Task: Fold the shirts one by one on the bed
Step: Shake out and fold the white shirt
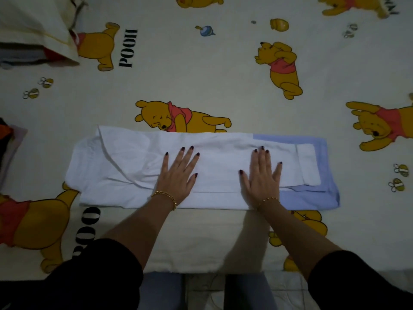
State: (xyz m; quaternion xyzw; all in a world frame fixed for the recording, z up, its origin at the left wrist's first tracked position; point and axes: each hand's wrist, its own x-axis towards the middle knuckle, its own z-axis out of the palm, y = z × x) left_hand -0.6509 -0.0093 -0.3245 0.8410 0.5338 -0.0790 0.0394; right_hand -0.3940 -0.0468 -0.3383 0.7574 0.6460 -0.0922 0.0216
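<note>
1. Bedsheet (201, 70), cream with yellow bear prints, covers the whole surface. A pillow (33, 25) lies at the far left corner, and a heap of other clothes (9, 148) sits at the left edge.
2. White shirt (125, 166) lies as a long narrow band across the near middle of the sheet, sleeves turned in, its blue end to the right.
3. Left hand (177, 173) — flat, fingers spread, gripping nothing — presses the band's middle. Right hand (260, 175) is likewise flat and holds nothing, just left of the blue part.
4. Judgement: smoothing ahead of the crosswise fold. Sweep outward from the centre to clear the creases toward the left end, keep the long edges parallel, then lay one end squarely over the other.
</note>
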